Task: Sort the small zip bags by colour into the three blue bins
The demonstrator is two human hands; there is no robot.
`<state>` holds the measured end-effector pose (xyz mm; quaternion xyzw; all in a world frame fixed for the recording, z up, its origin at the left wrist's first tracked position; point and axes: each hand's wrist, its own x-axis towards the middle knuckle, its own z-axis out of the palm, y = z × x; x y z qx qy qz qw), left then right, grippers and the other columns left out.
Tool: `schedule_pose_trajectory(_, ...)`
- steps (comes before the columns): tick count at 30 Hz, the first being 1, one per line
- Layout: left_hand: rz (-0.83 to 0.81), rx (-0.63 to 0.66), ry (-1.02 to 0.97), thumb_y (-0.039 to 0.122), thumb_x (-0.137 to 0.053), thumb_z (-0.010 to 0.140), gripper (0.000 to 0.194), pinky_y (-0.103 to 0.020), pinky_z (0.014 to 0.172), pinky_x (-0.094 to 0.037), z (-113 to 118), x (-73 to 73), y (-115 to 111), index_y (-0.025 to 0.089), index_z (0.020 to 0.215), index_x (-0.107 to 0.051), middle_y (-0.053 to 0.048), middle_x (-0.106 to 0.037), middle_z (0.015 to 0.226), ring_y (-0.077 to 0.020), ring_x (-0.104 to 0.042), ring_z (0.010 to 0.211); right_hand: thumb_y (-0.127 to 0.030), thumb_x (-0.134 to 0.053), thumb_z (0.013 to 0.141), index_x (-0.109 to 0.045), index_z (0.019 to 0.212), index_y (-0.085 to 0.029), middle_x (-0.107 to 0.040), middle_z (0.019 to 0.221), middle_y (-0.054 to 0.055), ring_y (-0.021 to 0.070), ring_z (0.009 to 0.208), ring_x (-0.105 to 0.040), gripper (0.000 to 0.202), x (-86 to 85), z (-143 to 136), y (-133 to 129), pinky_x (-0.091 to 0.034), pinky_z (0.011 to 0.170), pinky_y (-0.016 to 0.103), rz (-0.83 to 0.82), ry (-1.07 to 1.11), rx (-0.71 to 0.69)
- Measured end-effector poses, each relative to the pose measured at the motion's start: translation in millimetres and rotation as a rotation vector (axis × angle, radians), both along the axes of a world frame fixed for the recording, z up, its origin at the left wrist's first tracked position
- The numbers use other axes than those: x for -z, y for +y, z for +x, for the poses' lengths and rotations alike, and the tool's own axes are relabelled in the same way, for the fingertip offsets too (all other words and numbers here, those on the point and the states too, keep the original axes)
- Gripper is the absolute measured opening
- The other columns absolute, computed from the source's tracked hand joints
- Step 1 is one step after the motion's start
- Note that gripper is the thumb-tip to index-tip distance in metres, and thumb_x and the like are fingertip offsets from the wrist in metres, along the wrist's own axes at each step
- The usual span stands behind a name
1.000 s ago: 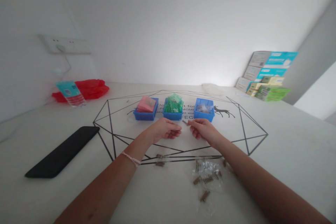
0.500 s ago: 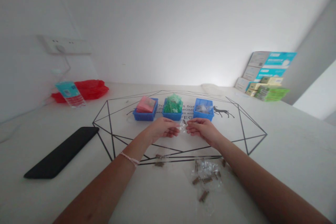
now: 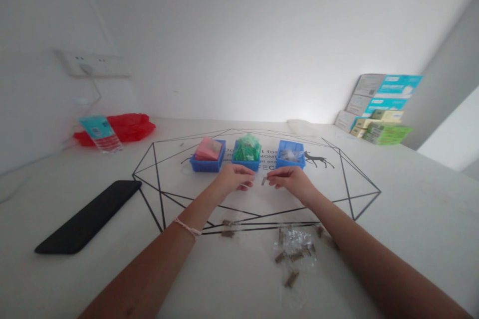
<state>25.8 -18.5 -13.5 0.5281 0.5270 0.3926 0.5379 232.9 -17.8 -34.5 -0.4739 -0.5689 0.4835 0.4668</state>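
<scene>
Between the fingertips of my right hand (image 3: pixel 290 181) is a small clear plastic bag with a dark, narrow metal piece (image 3: pixel 264 180) in it. My left hand (image 3: pixel 236 178) is level with it, a short gap away, its fingers curled and thumb and forefinger close together; whether a bit of clear film is pinched there I cannot make out. Just beyond the hands stand three blue bins: one with pink packets (image 3: pixel 208 148), one with green packets (image 3: pixel 248 148), and one with clear bags (image 3: pixel 291 154). Nearer me lie several bagged brownish metal pieces (image 3: pixel 295 256).
Two more bagged pieces (image 3: pixel 227 234) lie by my left forearm. A black flat pad (image 3: pixel 90 219) is on the left, with a water bottle (image 3: pixel 100 133) and red plastic bag (image 3: pixel 130 127) behind it. Stacked boxes (image 3: pixel 377 104) stand at the back right.
My hands have drawn slightly apart. The small bag with the metal piece stays at my right fingertips and hangs a little lower; the left fingers have moved away from it.
</scene>
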Motion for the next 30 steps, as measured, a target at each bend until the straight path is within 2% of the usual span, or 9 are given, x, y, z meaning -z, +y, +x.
schedule_pose_trajectory(6, 0.010, -0.017, -0.011, 0.016, -0.075, 0.068, 0.009, -0.026, 0.058, -0.049, -0.5, -5.1, -1.7, 0.014, 0.075, -0.071, -0.003, -0.069, 0.068, -0.0136, -0.064, 0.060, -0.020, -0.079, 0.072, -0.074, 0.086, -0.014, -0.077, 0.085, 0.008, 0.0199, 0.082, -0.074, 0.017, -20.7, 18.0, 0.7, -0.063, 0.078, 0.032, 0.102, 0.247, 0.325)
schedule_pose_trajectory(12, -0.005, -0.009, 0.005, 0.017, -0.075, 0.067, 0.009, -0.026, 0.057, -0.048, 0.6, -8.0, -4.5, 0.014, 0.074, -0.070, -0.003, -0.068, 0.066, -0.0136, -0.063, 0.059, -0.020, -0.071, 0.078, -0.070, 0.091, -0.013, -0.073, 0.081, 0.008, 0.0179, 0.064, -0.071, 0.014, -29.4, 28.4, -2.3, -0.059, 0.059, 0.030, 0.130, 0.087, 0.436)
schedule_pose_trajectory(14, -0.006, -0.014, 0.009, 0.018, -0.076, 0.066, 0.011, -0.027, 0.057, -0.048, 0.3, -7.6, -3.8, 0.014, 0.074, -0.070, -0.003, -0.069, 0.066, -0.0140, -0.064, 0.060, -0.022, -0.071, 0.078, -0.071, 0.084, -0.014, -0.073, 0.077, 0.006, 0.0154, 0.057, -0.066, 0.010, -26.4, 22.8, -5.1, -0.055, 0.056, 0.028, 0.207, -0.081, 0.318)
schedule_pose_trajectory(16, -0.001, -0.018, 0.016, 0.020, -0.077, 0.064, 0.013, -0.027, 0.058, -0.048, 0.0, -6.7, -2.9, 0.014, 0.075, -0.071, -0.004, -0.069, 0.068, -0.0147, -0.064, 0.061, -0.024, -0.072, 0.077, -0.072, 0.079, -0.016, -0.073, 0.075, 0.005, 0.0151, 0.058, -0.064, 0.008, -21.5, 11.0, -11.5, -0.053, 0.058, 0.028, 0.291, -0.288, 0.095)
schedule_pose_trajectory(18, 0.007, -0.016, 0.025, 0.022, -0.078, 0.063, 0.015, -0.027, 0.058, -0.048, 0.0, -5.7, -2.4, 0.014, 0.075, -0.071, -0.004, -0.070, 0.069, -0.0157, -0.065, 0.062, -0.025, -0.073, 0.078, -0.075, 0.085, -0.019, -0.075, 0.083, 0.005, 0.0174, 0.069, -0.067, 0.010, -16.6, -5.3, -22.3, -0.053, 0.066, 0.030, 0.401, -0.495, -0.177)
schedule_pose_trajectory(20, 0.016, -0.005, 0.035, 0.022, -0.077, 0.063, 0.016, -0.027, 0.057, -0.048, 0.2, -4.8, -2.6, 0.014, 0.076, -0.072, -0.005, -0.070, 0.069, -0.0164, -0.065, 0.062, -0.029, -0.077, 0.078, -0.075, 0.103, -0.021, -0.075, 0.107, 0.008, 0.0217, 0.093, -0.068, 0.026, -13.2, -22.7, -35.5, -0.052, 0.084, 0.034, 0.499, -0.620, -0.443)
schedule_pose_trajectory(22, 0.020, -0.002, 0.050, 0.021, -0.074, 0.064, 0.014, -0.027, 0.056, -0.047, 0.6, -4.3, -3.2, 0.014, 0.076, -0.071, -0.005, -0.069, 0.067, -0.0162, -0.065, 0.061, -0.034, -0.076, 0.081, -0.072, 0.116, -0.021, -0.068, 0.127, 0.010, 0.0266, 0.118, -0.060, 0.037, -11.9, -36.8, -47.6, -0.043, 0.103, 0.040, 0.630, -0.686, -0.628)
schedule_pose_trajectory(26, 0.024, -0.003, 0.083, 0.021, -0.073, 0.066, 0.011, -0.026, 0.054, -0.045, 1.3, -3.9, -3.7, 0.014, 0.075, -0.071, -0.004, -0.068, 0.066, -0.0155, -0.064, 0.061, -0.030, -0.062, 0.093, -0.067, 0.127, -0.025, -0.060, 0.141, 0.009, 0.0270, 0.131, -0.050, 0.035, -13.4, -46.8, -58.7, -0.034, 0.109, 0.044, 0.727, -0.801, -0.755)
schedule_pose_trajectory(30, 0.026, 0.001, 0.092, 0.023, -0.075, 0.064, 0.013, -0.026, 0.055, -0.046, 1.1, -3.2, -3.4, 0.014, 0.074, -0.071, -0.004, -0.069, 0.068, -0.0159, -0.064, 0.061, -0.029, -0.063, 0.093, -0.072, 0.116, -0.024, -0.068, 0.129, 0.008, 0.0250, 0.123, -0.057, 0.025, -15.2, -42.7, -55.6, -0.036, 0.106, 0.041, 0.712, -0.793, -0.736)
